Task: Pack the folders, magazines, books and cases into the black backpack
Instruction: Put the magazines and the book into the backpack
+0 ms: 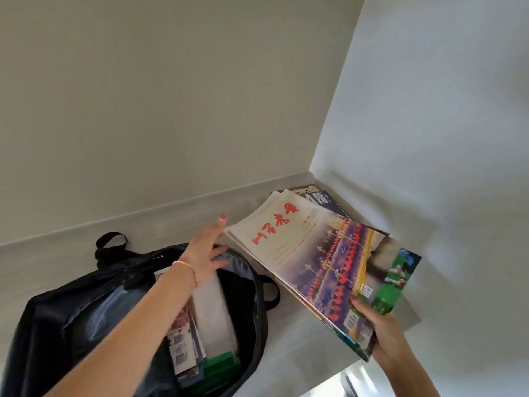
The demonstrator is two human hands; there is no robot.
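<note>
Black backpack (86, 310), unzipped, holding papers. Left hand (206, 250) open above its mouth. Right hand (378, 330) grips magazines (315, 253).

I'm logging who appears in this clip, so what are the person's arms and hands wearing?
Both forearms are bare, no sleeves in view. The left hand has red-pink painted nails and a thin pink bracelet at the wrist. The right hand shows no jewellery.

Bare forearms; left wrist wears a thin pink bracelet (187, 267); fingernails (222, 217) are painted pink-red.
</note>
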